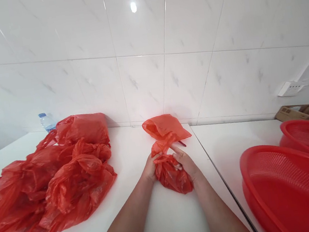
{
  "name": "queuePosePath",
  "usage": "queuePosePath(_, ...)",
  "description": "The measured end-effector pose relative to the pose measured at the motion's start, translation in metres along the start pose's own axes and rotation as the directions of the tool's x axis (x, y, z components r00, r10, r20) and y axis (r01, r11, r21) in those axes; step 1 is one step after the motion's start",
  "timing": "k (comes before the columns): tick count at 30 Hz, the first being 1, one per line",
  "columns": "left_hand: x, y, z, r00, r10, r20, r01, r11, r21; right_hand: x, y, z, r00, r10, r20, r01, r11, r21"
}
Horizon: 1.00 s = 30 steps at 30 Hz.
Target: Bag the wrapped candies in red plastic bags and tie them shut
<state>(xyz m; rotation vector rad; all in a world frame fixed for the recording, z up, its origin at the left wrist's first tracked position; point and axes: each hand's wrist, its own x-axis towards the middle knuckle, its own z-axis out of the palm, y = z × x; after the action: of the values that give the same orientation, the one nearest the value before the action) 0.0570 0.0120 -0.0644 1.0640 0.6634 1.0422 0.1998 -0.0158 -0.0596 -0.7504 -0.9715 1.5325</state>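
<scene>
Between my hands is a small red plastic bag [173, 177], bunched up with something inside that I cannot make out. My left hand [151, 167] grips its left side, with the fingers partly hidden by the plastic. On the right side, my right hand [185, 162] closes round the bag, its fingertips pressing into the crumpled top. Just behind them another red plastic bag [166, 126] lies on the white table [127, 151], its mouth facing left. It meets the top of the held bag.
At the left lies a heap of filled red plastic bags [76, 178], with a water bottle [46, 122] behind. On the right stand a red plastic basket [249, 179], a second red basket [288, 127] and a cardboard box [287, 113]. A tiled wall [143, 82] borders the table's back.
</scene>
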Motion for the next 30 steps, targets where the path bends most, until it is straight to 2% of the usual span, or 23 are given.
queuePosePath(4, -0.002, -0.003, 0.009, 0.995, -0.015, 0.100, 0.012, 1.000, 0.026, 0.002, 0.005, -0.001, 0.999, 0.029, 0.023, -0.029, 0.999, -0.019)
queuePosePath(8, -0.006, -0.006, 0.012, 0.998, 0.035, 0.043, -0.038, 0.997, 0.071, 0.010, 0.010, -0.013, 0.997, 0.006, -0.076, -0.006, 1.000, 0.000)
queuePosePath(11, -0.011, -0.008, 0.015, 0.985, 0.170, -0.026, -0.159, 0.957, 0.245, 0.013, 0.013, -0.021, 0.986, -0.018, -0.165, 0.017, 1.000, -0.011)
queuePosePath(14, -0.014, -0.009, 0.018, 0.951, 0.308, -0.040, -0.270, 0.883, 0.385, 0.012, 0.014, -0.021, 0.983, -0.032, -0.182, 0.028, 0.999, -0.026)
queuePosePath(18, -0.011, -0.010, 0.017, 0.968, 0.246, -0.047, -0.222, 0.928, 0.298, 0.006, 0.013, -0.014, 0.992, -0.032, -0.120, 0.030, 0.999, -0.020)
queuePosePath(23, -0.004, -0.011, 0.010, 0.978, 0.196, -0.069, -0.168, 0.943, 0.286, 0.001, 0.009, -0.012, 0.997, -0.018, -0.074, 0.015, 0.999, -0.046)
queuePosePath(27, -0.002, -0.013, 0.009, 0.973, 0.207, -0.101, -0.165, 0.933, 0.319, 0.000, 0.008, -0.012, 0.995, -0.031, -0.090, 0.016, 0.987, -0.161)
queuePosePath(30, -0.002, -0.013, 0.011, 0.953, 0.259, -0.156, -0.184, 0.907, 0.378, 0.001, 0.009, -0.011, 0.986, -0.074, -0.149, 0.030, 0.960, -0.279)
